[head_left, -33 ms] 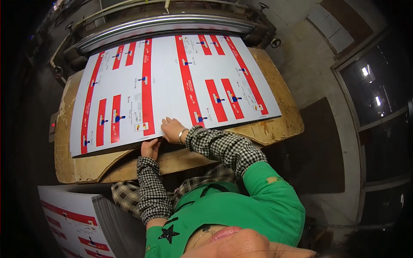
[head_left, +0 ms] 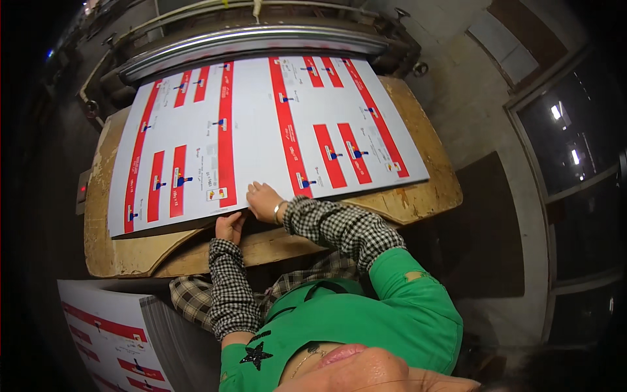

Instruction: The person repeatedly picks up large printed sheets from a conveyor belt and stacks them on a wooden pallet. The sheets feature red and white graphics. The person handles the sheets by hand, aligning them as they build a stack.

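Your right hand (head_left: 264,201) rests on top of the printed sheets (head_left: 255,137) at their near edge, fingers bent, perhaps to keep them flat; your left hand (head_left: 230,227) sits just left and lower, at the edge itself. You can't tell from here whether either one grips. The sheets lie across the wooden bench (head_left: 434,157), their far end by the metal roller (head_left: 261,40). The bench's cut-away near side probably gives your left fingers room beneath.
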`<move>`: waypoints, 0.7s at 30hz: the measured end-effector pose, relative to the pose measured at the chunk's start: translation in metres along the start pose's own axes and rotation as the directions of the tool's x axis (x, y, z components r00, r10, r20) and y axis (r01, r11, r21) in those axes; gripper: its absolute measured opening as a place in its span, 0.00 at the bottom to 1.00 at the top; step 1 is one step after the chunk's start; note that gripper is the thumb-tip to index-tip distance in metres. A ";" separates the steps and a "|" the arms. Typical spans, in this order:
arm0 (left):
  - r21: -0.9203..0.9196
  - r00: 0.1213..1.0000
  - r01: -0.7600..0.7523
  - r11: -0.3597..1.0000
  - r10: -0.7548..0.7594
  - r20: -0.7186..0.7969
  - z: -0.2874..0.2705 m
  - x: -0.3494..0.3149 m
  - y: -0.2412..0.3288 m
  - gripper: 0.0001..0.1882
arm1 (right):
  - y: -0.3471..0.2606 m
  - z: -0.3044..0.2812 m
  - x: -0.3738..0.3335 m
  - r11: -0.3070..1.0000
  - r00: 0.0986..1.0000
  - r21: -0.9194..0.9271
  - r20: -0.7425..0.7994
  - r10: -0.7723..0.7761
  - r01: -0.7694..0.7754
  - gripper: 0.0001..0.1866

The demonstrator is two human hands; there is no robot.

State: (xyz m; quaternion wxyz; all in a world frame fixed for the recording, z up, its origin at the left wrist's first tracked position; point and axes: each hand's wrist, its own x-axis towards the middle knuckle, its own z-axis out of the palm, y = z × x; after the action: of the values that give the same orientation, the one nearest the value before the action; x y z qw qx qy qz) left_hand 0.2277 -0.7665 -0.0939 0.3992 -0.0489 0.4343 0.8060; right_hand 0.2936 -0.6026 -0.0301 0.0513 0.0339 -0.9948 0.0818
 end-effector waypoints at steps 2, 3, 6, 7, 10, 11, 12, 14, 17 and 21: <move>0.033 0.994 0.049 0.998 -0.045 -0.100 0.001 0.002 0.000 0.04 | -0.001 0.010 -0.002 0.999 0.998 0.045 -0.058 -0.013 0.016 0.05; -0.028 0.998 -0.014 1.000 0.013 -0.053 0.003 0.001 -0.002 0.04 | -0.002 0.013 -0.003 0.988 0.978 0.156 -0.204 0.032 0.000 0.03; -0.183 0.999 -0.008 0.983 0.016 0.042 0.005 -0.002 0.003 0.11 | -0.002 0.016 -0.004 0.970 0.925 0.242 -0.369 0.095 -0.003 0.10; -0.153 1.000 -0.025 0.988 0.026 0.009 0.005 -0.006 0.003 0.14 | -0.001 0.014 -0.003 0.976 0.950 0.214 -0.298 0.093 -0.028 0.12; 0.028 0.996 0.012 1.000 -0.009 -0.093 0.007 -0.011 0.007 0.13 | -0.003 0.002 -0.003 0.982 0.994 0.183 -0.099 0.055 -0.036 0.12; 0.012 1.000 -0.008 1.000 0.009 -0.030 0.008 -0.012 0.008 0.13 | -0.003 -0.003 -0.002 0.982 0.996 0.178 -0.054 0.070 -0.059 0.13; 0.015 1.000 -0.021 1.000 0.021 -0.001 0.008 -0.013 0.008 0.12 | -0.004 -0.008 -0.001 0.977 0.992 0.190 0.090 0.084 -0.100 0.13; -0.079 0.999 -0.024 0.997 0.021 -0.045 0.010 -0.011 0.006 0.16 | -0.003 -0.017 0.003 0.986 0.994 0.166 0.105 0.009 -0.026 0.16; -0.078 0.992 -0.039 0.996 0.029 -0.125 0.010 -0.003 0.002 0.18 | 0.004 -0.023 0.009 0.971 0.988 0.223 0.147 0.051 -0.084 0.27; -0.100 0.994 -0.041 0.994 0.030 -0.105 0.008 -0.001 0.001 0.17 | 0.020 -0.020 0.016 0.997 0.971 0.074 0.239 -0.009 -0.009 0.40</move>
State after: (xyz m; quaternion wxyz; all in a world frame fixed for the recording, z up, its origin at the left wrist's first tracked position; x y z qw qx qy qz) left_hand 0.2301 -0.7612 -0.0879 0.3587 -0.1034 0.4135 0.8305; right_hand 0.2779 -0.5805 -0.0116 -0.0702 0.0452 -0.9899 0.1142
